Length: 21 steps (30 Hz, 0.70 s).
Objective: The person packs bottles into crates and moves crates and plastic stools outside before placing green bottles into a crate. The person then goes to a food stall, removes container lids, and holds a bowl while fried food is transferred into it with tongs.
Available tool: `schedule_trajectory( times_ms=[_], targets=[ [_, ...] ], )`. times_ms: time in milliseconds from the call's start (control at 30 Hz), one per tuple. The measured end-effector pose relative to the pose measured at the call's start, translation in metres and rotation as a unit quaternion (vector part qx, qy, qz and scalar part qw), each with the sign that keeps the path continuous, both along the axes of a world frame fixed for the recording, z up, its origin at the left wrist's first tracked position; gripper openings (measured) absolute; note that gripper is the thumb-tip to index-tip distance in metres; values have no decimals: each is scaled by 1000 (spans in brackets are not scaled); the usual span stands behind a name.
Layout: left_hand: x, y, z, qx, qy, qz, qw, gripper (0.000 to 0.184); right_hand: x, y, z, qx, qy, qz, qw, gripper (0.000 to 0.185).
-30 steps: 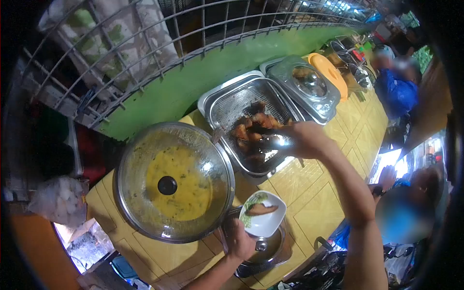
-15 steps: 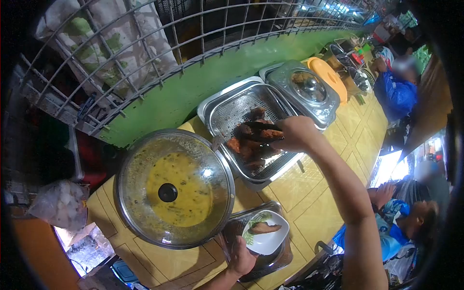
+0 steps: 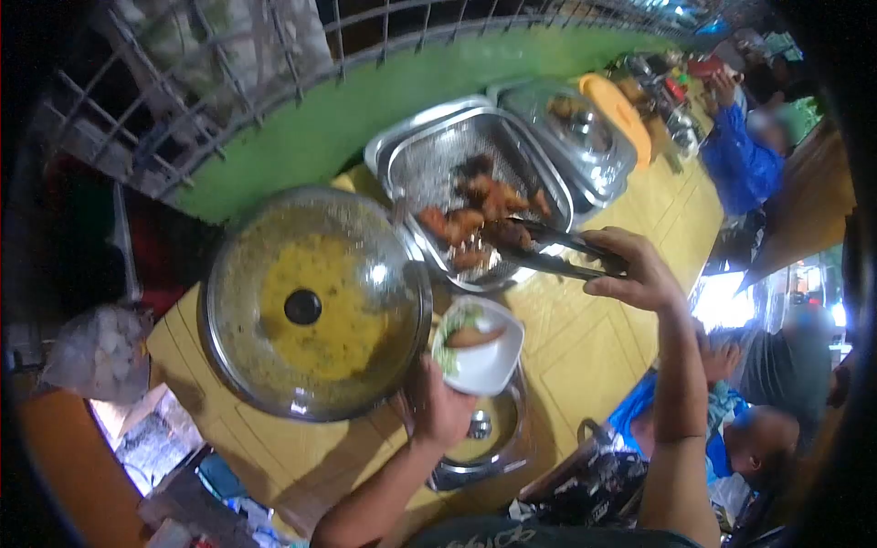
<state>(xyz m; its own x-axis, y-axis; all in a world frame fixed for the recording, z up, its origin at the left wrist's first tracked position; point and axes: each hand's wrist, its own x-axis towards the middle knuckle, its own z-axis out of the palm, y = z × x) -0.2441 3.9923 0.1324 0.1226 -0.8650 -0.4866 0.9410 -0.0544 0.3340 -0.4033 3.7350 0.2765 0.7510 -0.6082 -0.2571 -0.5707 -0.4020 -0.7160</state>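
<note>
My left hand (image 3: 442,404) grips the edge of a small white bowl (image 3: 489,363) with a green leaf pattern. A browned piece of food (image 3: 473,338) lies in that bowl. In my right hand (image 3: 637,270) is a pair of black tongs (image 3: 571,245), their tips around a dark browned fried piece (image 3: 505,235) at the near edge of a steel tray (image 3: 434,164). More fried pieces (image 3: 493,194), which look like chicken, lie in the tray. Below the bowl sits a clear-lidded container (image 3: 466,473), partly covered by my left hand.
A large pan with a glass lid (image 3: 352,352) holds yellow soupy food at the left. Behind the tray stand a covered steel dish (image 3: 585,146) and an orange lid (image 3: 617,119). A green ledge with wire mesh (image 3: 301,128) runs along the back. People sit at the right.
My right hand has drawn back toward me, bringing the tongs and a fried piece to the tray's near edge. My left hand has raised the bowl closer to the tray.
</note>
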Motion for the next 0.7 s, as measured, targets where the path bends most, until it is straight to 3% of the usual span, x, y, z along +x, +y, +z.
schedule_trajectory(
  times_ms=[33, 300, 500, 567, 700],
  targets=[
    [4, -6, 0, -11, -10, -3, 1000, 78, 7, 15, 21, -111, 58, 55, 991, 55],
    [11, -35, 16, -44, 16, 11, 999, 78, -2, 77, 25, -334, 121, 154, 922, 59],
    [4, -21, -5, -54, 33, -27, 998, 77, -11, 86, 49, -257, 126, 125, 950, 66],
    [2, -20, -5, -28, 66, 24, 997, 76, -13, 76, 69, -161, 165, 63, 971, 66],
    [3, 3, 1, -14, 6, -29, 999, 81, -13, 37, 54, -284, 245, -24, 927, 60]
  ],
)
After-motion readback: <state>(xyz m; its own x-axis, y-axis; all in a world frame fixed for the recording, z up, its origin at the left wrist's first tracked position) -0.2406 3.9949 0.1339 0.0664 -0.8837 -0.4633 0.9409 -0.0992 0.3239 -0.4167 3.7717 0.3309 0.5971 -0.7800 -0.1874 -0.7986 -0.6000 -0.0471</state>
